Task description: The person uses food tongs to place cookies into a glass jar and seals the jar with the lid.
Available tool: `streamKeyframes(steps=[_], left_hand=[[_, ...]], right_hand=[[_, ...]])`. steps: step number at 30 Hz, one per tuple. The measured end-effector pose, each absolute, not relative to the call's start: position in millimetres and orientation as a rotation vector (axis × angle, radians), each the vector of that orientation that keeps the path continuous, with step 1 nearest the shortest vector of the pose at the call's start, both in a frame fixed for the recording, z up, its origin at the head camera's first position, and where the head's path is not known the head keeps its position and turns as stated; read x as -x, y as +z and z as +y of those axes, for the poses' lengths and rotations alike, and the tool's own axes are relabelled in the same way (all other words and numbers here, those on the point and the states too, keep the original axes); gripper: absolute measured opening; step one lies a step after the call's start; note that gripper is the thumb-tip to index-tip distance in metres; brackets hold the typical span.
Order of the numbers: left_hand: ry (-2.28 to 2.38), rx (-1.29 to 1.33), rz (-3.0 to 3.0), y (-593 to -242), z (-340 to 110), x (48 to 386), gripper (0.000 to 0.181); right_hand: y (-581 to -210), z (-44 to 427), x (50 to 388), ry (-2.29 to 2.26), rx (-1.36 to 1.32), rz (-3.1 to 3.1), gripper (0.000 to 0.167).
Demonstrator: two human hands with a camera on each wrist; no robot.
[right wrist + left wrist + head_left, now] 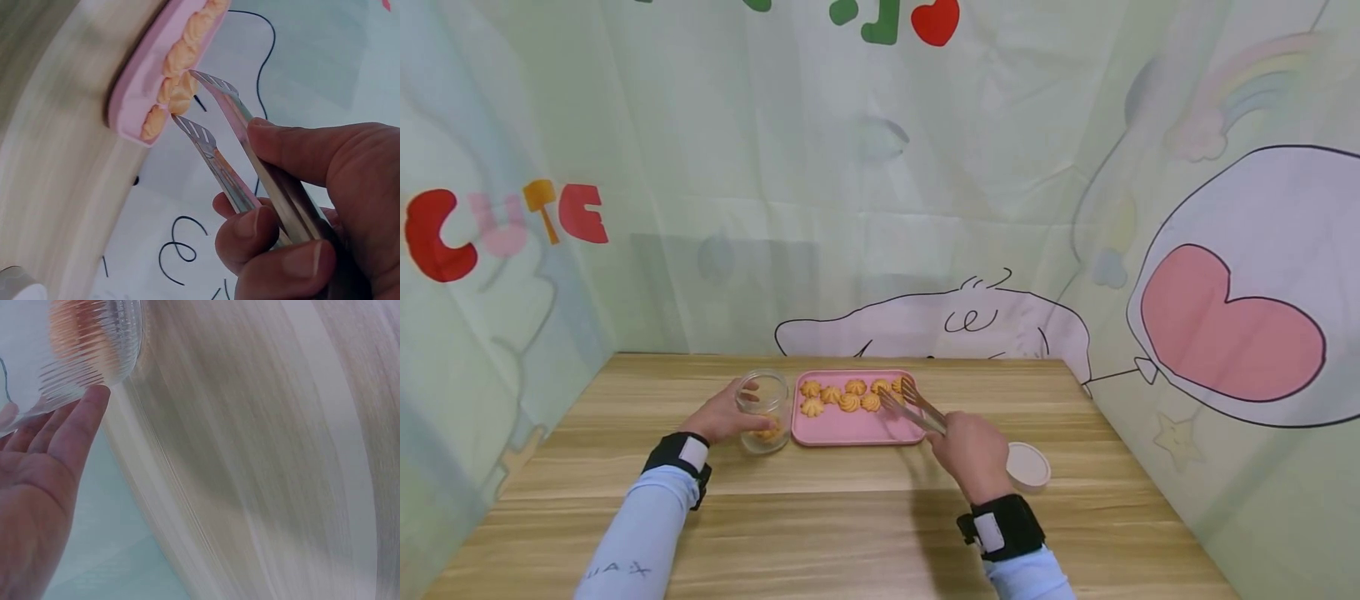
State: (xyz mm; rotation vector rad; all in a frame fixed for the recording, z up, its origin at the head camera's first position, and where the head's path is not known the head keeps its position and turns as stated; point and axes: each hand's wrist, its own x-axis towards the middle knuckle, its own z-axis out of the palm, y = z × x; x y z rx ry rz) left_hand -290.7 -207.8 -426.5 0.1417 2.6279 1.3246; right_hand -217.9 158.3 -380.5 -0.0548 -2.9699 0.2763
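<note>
My left hand holds a clear jar upright on the table, left of the tray, with thumb and fingers around its side. A few golden piped cookies lie at the jar's bottom. My right hand grips metal tongs with slotted tips. The tips reach over the right end of a pink tray, which bears several swirl-shaped cookies. In the right wrist view one cookie sits between the tips; whether they press on it, I cannot tell.
A round white lid lies on the wooden table, beside my right hand. Behind the table and along its sides hangs a printed curtain with cartoon figures and letters.
</note>
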Motion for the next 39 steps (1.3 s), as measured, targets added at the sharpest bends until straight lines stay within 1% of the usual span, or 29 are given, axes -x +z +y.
streamKeyframes(steps=[4, 11, 20, 25, 32, 39], left_hand=[[1.307, -0.143, 2.634, -424, -207, 288, 0.092], [1.313, -0.141, 2.623, -422, -206, 286, 0.092], [1.306, -0.152, 2.629, -422, -206, 286, 0.093], [1.314, -0.156, 2.624, -422, -206, 286, 0.093], [1.319, -0.172, 2.618, -422, -206, 286, 0.093], [1.331, -0.186, 2.617, -420, -205, 282, 0.088]], right_hand=[[-374, 155, 217, 0.298, 0.048, -2.962, 0.029], [-360, 143, 215, 0.309, 0.019, -2.968, 0.029], [-340, 119, 211, 0.248, -0.070, -2.903, 0.032], [-329, 105, 209, 0.187, -0.168, -2.841, 0.033], [-321, 89, 207, 0.224, -0.247, -2.820, 0.029], [-320, 77, 205, 0.233, -0.315, -2.791, 0.033]])
